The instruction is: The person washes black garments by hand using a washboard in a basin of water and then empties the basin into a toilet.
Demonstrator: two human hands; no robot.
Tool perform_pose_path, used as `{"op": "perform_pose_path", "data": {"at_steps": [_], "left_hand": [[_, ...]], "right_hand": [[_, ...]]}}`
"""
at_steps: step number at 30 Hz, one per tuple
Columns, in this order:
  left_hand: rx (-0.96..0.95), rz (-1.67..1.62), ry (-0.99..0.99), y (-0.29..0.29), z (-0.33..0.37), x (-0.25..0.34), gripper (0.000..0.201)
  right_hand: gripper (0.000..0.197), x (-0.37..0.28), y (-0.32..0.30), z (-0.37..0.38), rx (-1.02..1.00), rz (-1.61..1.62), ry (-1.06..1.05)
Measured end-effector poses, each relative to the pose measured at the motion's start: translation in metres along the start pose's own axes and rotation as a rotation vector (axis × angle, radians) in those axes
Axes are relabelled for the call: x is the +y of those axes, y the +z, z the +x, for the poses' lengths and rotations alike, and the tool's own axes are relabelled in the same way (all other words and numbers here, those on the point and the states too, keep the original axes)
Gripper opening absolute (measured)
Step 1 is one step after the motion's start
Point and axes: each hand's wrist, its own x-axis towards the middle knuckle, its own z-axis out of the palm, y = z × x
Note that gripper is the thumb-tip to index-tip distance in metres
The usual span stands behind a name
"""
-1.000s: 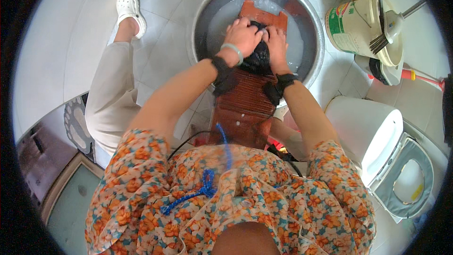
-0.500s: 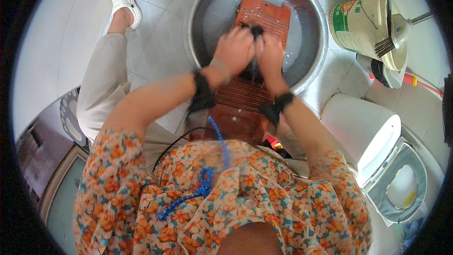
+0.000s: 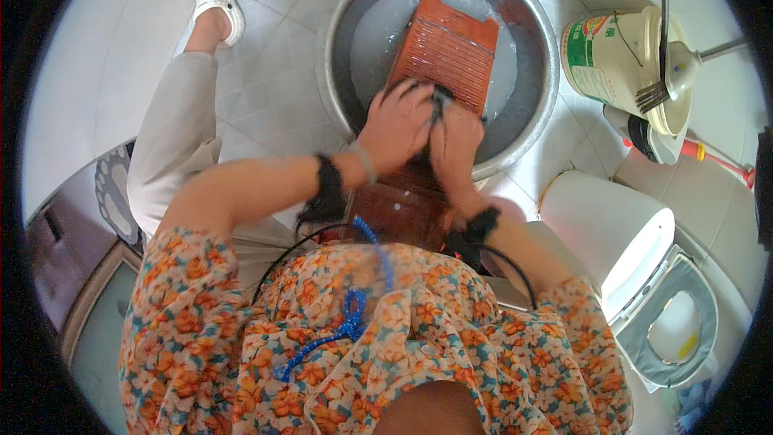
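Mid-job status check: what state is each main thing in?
Round silvery metal basin, holding cloudy water
Red-brown ridged washboard, wet, far end inside basin
Black fabric, bunched, mostly hidden
Left hand, on the fabric, grip blurred
Right hand, on the fabric, grip blurred
Cream plastic bucket, uncovered
Grey-covered oval toilet seat, apparently raised

Pale tiles cover the floor (image 3: 262, 93). A white toilet (image 3: 600, 221) with a grey seat ring (image 3: 636, 344) stands at the right; a footprint-patterned mat (image 3: 117, 197) shows at the left. Bright light glares beside the toilet.
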Motion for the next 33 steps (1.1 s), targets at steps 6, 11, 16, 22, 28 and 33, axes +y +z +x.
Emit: {"op": "perform_pose_path", "data": {"at_steps": [6,11,16,22,28,33], "left_hand": [[0.106,-0.084,-0.312,0.031,0.155,-0.009,0.050],[-0.144,-0.344,-0.300,0.020,0.110,-0.022,0.039],[0.095,-0.164,0.131,0.001,-0.005,0.004,0.028],[0.072,-0.032,-0.150,0.057,0.140,-0.027,0.043],[-0.110,-0.258,-0.390,0.012,0.117,-0.008,0.043],[0.212,-0.164,0.186,0.007,-0.007,-0.005,0.027]], "right_hand": [[0.034,0.080,0.031,0.133,0.287,-0.037,0.169],[0.041,0.084,0.014,0.071,-0.090,0.250,0.106],[0.027,0.004,-0.009,-0.034,0.262,0.072,-0.178],[0.028,0.079,0.019,0.113,0.164,0.102,-0.005],[0.032,0.046,-0.011,0.065,0.201,0.143,-0.078],[0.020,-0.002,-0.010,-0.026,0.304,0.166,-0.196]]}}
